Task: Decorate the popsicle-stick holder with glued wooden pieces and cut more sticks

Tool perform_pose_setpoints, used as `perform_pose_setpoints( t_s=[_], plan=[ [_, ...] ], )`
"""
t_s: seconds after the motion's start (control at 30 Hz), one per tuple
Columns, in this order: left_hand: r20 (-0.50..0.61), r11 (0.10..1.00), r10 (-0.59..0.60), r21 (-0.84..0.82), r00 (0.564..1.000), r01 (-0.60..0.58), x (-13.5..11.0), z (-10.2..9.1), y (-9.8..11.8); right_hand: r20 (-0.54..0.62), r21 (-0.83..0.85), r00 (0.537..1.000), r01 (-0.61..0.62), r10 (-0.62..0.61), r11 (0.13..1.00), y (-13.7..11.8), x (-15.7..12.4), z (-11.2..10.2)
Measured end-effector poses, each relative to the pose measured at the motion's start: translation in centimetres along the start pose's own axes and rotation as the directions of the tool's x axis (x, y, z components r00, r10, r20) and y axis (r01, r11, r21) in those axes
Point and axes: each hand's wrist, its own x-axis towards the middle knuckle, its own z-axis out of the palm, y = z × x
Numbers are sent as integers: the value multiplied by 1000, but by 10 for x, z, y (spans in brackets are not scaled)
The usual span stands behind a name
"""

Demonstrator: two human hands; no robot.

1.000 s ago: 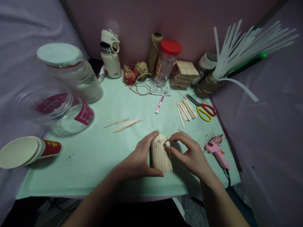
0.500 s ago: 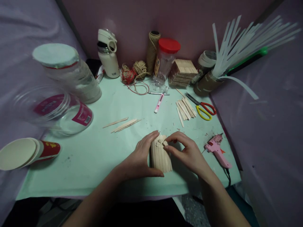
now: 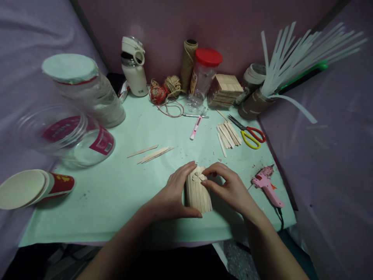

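Note:
A small piece covered in wooden craft sticks (image 3: pixel 200 198) lies on the table near its front edge. On its upper part sits a flower shape (image 3: pixel 198 176) made of small wooden petals. My left hand (image 3: pixel 175 194) wraps the craft-stick piece from the left, fingers at its top end and thumb at its bottom. With thumb and forefinger close together, my right hand (image 3: pixel 225 184) touches the right side of the flower, at a petal. The fingertips partly hide that petal.
A pink glue gun (image 3: pixel 268 186) lies at the right, below scissors (image 3: pixel 247 131) and a pile of craft sticks (image 3: pixel 229 135). A pink cutter (image 3: pixel 196 128) lies mid-table. Loose sticks (image 3: pixel 154 154), a clear tub (image 3: pixel 99 144) and paper cups (image 3: pixel 37 188) are left.
The petal at my right fingertips now lies flatter against the flower. My right hand has shifted very slightly; my left hand keeps its hold on the craft-stick piece.

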Motion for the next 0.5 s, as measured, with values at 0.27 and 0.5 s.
perform_pose_setpoints(
  t_s=[0.27,0.5],
  plan=[
    [-6,1000,16,0,1000,-16,1,1,-2,2,17,1000,-1,1,1000,0,-1,1],
    [-4,1000,-6,9,1000,6,0,1,0,-46,16,999,5,-4,1000,1,-4,6]
  ],
)
